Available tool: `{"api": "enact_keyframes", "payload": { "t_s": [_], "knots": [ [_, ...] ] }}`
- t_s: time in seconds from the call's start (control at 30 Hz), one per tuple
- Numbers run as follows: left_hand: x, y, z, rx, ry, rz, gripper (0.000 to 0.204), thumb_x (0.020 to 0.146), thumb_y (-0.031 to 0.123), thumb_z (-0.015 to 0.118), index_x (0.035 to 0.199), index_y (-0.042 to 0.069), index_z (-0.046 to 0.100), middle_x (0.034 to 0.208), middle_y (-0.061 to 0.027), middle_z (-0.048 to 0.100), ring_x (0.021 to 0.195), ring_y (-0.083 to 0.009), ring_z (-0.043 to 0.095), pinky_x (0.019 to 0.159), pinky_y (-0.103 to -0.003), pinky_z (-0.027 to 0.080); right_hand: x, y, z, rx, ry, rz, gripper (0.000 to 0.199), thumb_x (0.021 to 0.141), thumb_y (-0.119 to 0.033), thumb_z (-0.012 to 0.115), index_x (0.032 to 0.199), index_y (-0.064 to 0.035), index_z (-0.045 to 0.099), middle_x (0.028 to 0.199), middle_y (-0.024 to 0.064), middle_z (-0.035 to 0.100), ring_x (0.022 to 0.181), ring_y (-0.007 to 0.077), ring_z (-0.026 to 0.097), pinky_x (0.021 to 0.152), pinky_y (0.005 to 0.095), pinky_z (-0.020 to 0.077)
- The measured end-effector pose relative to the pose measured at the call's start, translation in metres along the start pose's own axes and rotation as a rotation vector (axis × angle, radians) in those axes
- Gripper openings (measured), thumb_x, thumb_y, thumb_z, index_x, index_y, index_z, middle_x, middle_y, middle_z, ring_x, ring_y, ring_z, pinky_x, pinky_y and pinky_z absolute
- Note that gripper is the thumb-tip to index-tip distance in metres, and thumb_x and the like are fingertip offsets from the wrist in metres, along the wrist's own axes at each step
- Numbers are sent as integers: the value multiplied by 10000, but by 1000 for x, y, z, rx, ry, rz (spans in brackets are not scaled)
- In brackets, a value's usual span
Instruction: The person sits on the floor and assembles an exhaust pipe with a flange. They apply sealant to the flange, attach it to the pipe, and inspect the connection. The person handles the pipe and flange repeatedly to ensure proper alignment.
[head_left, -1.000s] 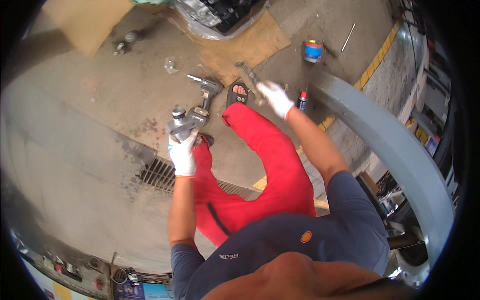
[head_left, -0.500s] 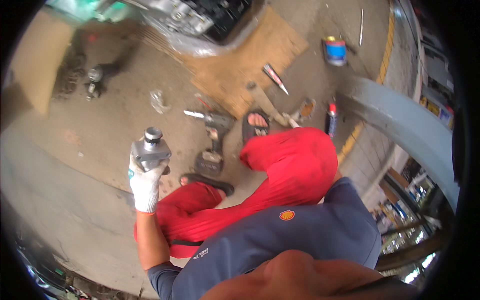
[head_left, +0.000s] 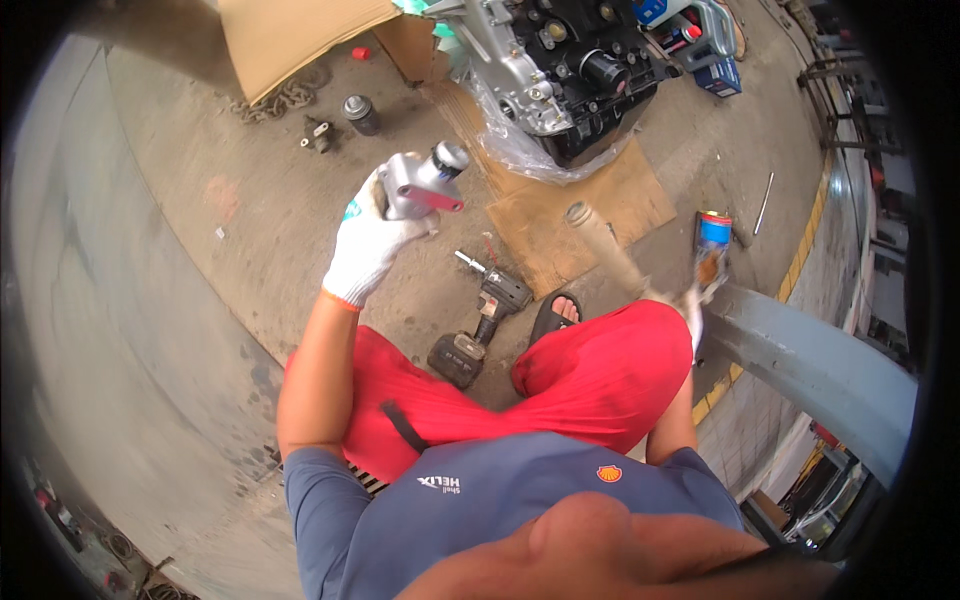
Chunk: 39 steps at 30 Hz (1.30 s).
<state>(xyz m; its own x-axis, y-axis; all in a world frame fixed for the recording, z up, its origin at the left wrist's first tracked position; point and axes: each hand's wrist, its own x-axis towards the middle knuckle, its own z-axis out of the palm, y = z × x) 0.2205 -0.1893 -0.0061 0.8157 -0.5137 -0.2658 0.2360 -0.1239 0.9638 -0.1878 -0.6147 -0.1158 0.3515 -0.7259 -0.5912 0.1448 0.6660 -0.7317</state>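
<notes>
Head view: white-gloved left hand (head_left: 372, 240), left of centre, grips silver metal flanged housing (head_left: 408, 188), not attached to black-and-silver engine block (head_left: 565, 80), top centre. White-gloved right hand (head_left: 695, 312), right of centre, part-hidden, blurred; can't tell its grip.

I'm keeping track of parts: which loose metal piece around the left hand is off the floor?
The silver, black-banded housing, held in the gloved left hand; the dark cylinder and small fitting rest on the floor.
</notes>
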Motion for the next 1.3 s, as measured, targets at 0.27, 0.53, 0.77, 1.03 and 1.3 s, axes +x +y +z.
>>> {"api": "enact_keyframes", "payload": {
  "t_s": [0.27,0.53,0.77,1.03,1.3],
  "knots": [
    [-15,22,-27,-8,-93,-72,660,754,84,854,1361,22,604,1133,-30,675,964,-115,647,794,-298,587,-74,-148,266,53,-743,-418,279,1086,-304,570,1200,-50,595,860,31,480,792,160,448,739,341,407],
    [-24,22,-55,-84,-147,-138,462,770,103,830,1188,44,642,984,-18,657,802,-98,612,672,-281,535,-124,-109,358,122,-768,-223,200,1055,-215,637,990,-71,514,878,62,479,790,169,462,706,327,413],
    [-24,-1,-68,-567,-68,-144,359,921,162,770,1233,66,621,1014,-72,710,832,-145,682,714,-303,563,-95,-105,350,289,-766,-16,225,1057,-224,628,972,-60,499,855,65,443,765,163,443,677,314,416],
    [-11,-18,-50,-939,27,-31,296,1026,278,665,1237,72,644,1085,-119,730,946,-237,712,833,-383,585,-122,-80,368,320,-844,95,372,1034,-299,674,941,-41,423,824,41,402,734,155,393,717,301,401],
    [-12,-20,-27,-1042,78,109,260,1042,211,616,1217,21,646,1120,-163,731,1017,-283,713,936,-435,586,-159,-48,389,210,-928,61,326,1058,-325,627,914,-72,480,846,39,425,754,159,404,719,316,385]
  ]
}}
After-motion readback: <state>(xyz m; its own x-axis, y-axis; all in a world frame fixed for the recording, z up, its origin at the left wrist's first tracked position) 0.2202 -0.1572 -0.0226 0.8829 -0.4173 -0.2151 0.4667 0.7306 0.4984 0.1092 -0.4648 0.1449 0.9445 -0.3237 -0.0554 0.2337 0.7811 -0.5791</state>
